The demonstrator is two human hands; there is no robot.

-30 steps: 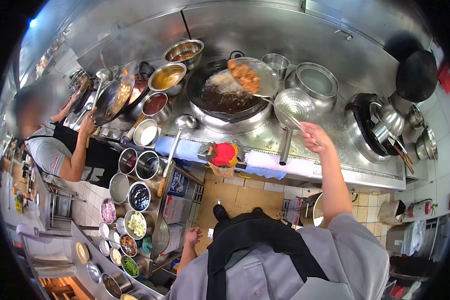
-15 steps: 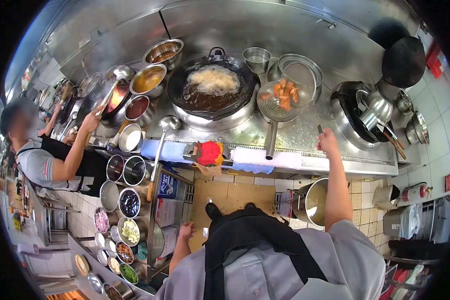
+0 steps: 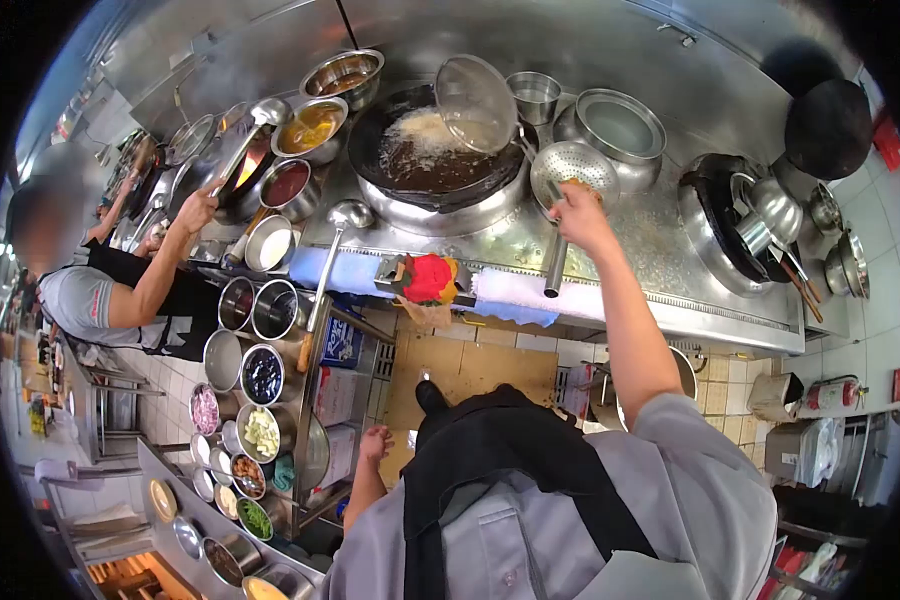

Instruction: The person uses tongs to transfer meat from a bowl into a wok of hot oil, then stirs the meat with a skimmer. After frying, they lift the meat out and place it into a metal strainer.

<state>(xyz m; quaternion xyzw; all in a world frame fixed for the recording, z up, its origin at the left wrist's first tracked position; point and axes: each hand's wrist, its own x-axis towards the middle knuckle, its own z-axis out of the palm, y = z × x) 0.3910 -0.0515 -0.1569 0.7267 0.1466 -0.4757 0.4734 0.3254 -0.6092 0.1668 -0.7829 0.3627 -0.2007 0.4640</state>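
My right hand (image 3: 578,212) is closed round the handle of a mesh strainer (image 3: 475,103), whose round head is tilted over the right side of a black wok (image 3: 370,150). Pale food foams in the wok's dark oil. Under my hand, a perforated skimmer (image 3: 558,160) rests on the stove with its handle toward me; my hand mostly hides the orange-brown pieces on it. My left hand (image 3: 375,443) hangs low beside my body, fingers curled, with nothing visible in them.
A co-worker (image 3: 110,300) at the left holds a ladle (image 3: 270,112). Metal bowls of sauce (image 3: 308,128) flank the wok. Another ladle (image 3: 350,214) lies near a red cloth (image 3: 430,278). Ingredient containers (image 3: 261,432) stand lower left, a kettle (image 3: 775,212) at right.
My right hand has moved left and forward. The mesh strainer has gone from above the skimmer to over the wok. The view has shifted slightly.
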